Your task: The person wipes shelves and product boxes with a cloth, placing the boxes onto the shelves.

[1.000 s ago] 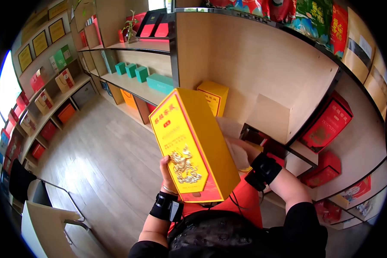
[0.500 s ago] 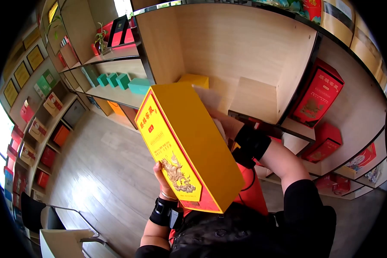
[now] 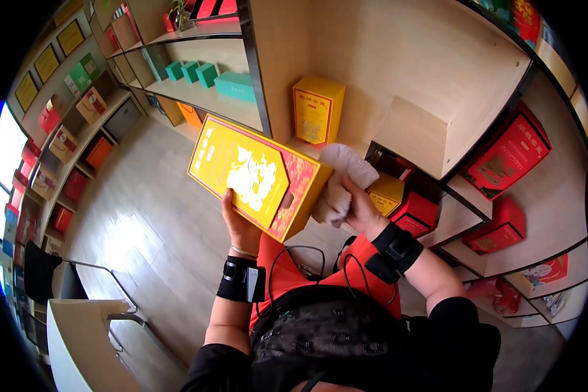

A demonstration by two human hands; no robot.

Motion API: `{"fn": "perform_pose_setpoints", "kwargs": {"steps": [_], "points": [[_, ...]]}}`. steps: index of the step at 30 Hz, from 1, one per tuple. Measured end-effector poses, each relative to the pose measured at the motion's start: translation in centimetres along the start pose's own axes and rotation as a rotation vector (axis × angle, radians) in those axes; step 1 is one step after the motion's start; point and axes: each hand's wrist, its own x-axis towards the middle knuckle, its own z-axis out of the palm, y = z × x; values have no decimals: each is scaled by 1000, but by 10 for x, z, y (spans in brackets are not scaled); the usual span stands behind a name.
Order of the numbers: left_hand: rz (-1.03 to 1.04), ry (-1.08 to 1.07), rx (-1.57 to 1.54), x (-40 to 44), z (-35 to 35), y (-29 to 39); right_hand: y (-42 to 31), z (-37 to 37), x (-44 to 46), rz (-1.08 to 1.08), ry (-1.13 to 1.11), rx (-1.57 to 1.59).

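Observation:
A large yellow box (image 3: pixel 242 171) with a gold figure and red trim lies tilted in front of me, its lower end toward the right. My left hand (image 3: pixel 240 225) grips its near long edge, thumb on the front face. At the box's right end, my right hand (image 3: pixel 362 208) is closed on a pale cloth (image 3: pixel 341 179), which touches or nearly touches that end. Behind, a similar yellow box (image 3: pixel 317 111) stands upright in the shelf compartment.
Wooden shelving (image 3: pixel 411 127) curves around the front and right. It holds red boxes (image 3: pixel 508 153), another yellow box (image 3: pixel 387 193) and teal boxes (image 3: pixel 235 86). A black chair (image 3: pixel 39 271) and a pale table (image 3: pixel 78 333) stand at the left.
The yellow box has turned so its lower end points right and its top left. My right hand has come out from behind it, with the cloth now in plain view.

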Motion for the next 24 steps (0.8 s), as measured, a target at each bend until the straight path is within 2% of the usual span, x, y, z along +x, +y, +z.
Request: {"fn": "perform_pose_setpoints", "kwargs": {"steps": [1, 3, 5, 7, 9, 11, 15, 16, 17, 19, 22, 24], "points": [[15, 19, -5, -1, -5, -1, 6, 6, 4, -14, 76, -5], [42, 53, -14, -1, -10, -2, 26, 25, 11, -250, 257, -166], [49, 25, -36, -1, -13, 0, 33, 22, 16, -242, 233, -446], [52, 27, -63, -3, -14, 4, 45, 28, 21, -375, 204, -564], [120, 116, 10, 6, -26, 5, 40, 39, 6, -241, 172, -997], [172, 197, 87, 10, -36, 7, 55, 38, 8, -268, 65, -1023], [253, 222, 232, 22, -62, 16, 53, 41, -1, 5, -33, -436], [256, 231, 263, 20, -62, 18, 37, 50, -10, 21, -77, -381], [231, 234, 258, 17, -63, 21, 25, 55, -14, -44, -31, -422], [187, 241, 247, 11, -64, 28, -2, 40, -16, -301, -61, -825], [98, 251, 352, -3, -61, 41, -7, 56, -20, -577, -96, -1163], [51, 274, 471, -19, -58, 47, 7, 72, -18, -646, -257, -1483]]}}
